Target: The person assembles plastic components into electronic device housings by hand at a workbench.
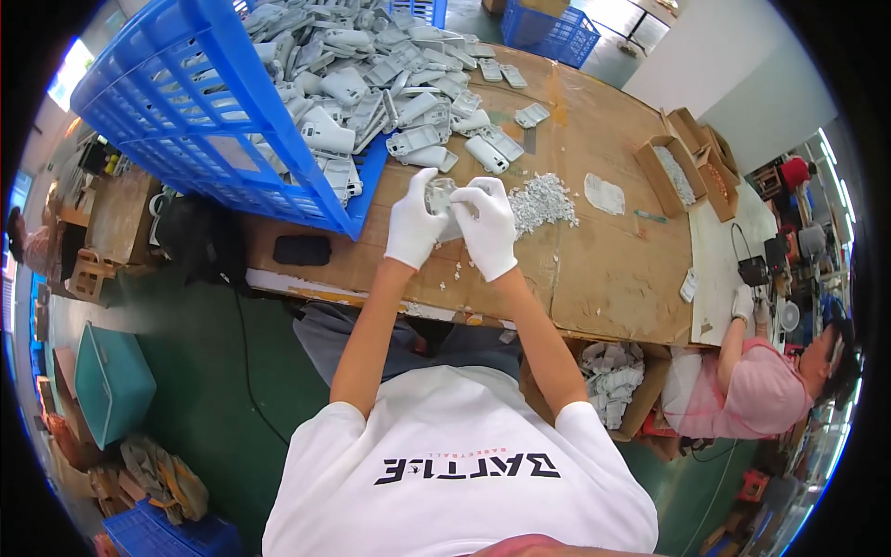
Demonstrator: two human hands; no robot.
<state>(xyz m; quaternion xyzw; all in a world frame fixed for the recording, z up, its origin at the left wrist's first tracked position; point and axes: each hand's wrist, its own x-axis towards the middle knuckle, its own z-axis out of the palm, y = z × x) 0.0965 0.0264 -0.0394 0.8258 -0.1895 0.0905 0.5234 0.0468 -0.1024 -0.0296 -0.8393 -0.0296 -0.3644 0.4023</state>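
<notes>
Above the cardboard-covered table [613,269], my gloved left hand [415,223] grips a pale grey-white plastic housing [440,197] by its left side. My gloved right hand [488,227] is closed in a pinch at the housing's right edge; whatever small thing its fingertips may hold is hidden. Right of my hands lies a heap of tiny white parts [543,204], with a few strays near the table's front edge. Beyond my hands, several white plastic housings [418,139] spill in a big pile from a tipped blue crate [325,209].
A dark pouch-like object [302,251] lies left on the table. At right are a flattened whitish sheet [604,194], a teal tool [651,216] and cardboard boxes of small parts [673,174]. A carton of white pieces [613,381] stands below. A co-worker in pink [756,390] sits right.
</notes>
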